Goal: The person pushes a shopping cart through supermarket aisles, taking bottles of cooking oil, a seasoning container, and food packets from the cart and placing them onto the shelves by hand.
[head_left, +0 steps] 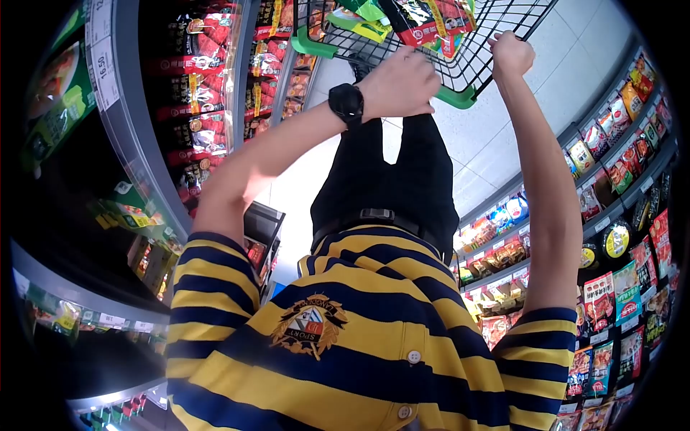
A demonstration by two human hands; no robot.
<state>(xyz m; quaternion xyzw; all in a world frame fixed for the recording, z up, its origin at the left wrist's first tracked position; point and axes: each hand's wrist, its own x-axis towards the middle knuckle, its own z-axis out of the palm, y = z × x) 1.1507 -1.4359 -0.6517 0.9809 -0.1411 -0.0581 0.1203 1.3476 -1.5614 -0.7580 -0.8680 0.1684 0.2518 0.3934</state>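
Observation:
A black wire shopping cart [496,44] with green corner pieces stands in front of me, holding several bagged goods. My left hand [402,80], with a black watch [346,104] on its wrist, lies across the cart's near edge between the green corners. Its fingers are bent over the edge, and their tips are hidden. At the cart's right side, my right hand [512,54] is closed in a fist on the rim. Inside the cart are a black and red food bag [424,25] and green packets [363,21].
Store shelves [118,108] with black and red bags [205,72] rise close on my left. Another shelf unit full of small packets [600,298] curves along my right. Pale floor tiles [575,72] run between them. A dark bin or stand [264,223] is beside my left hip.

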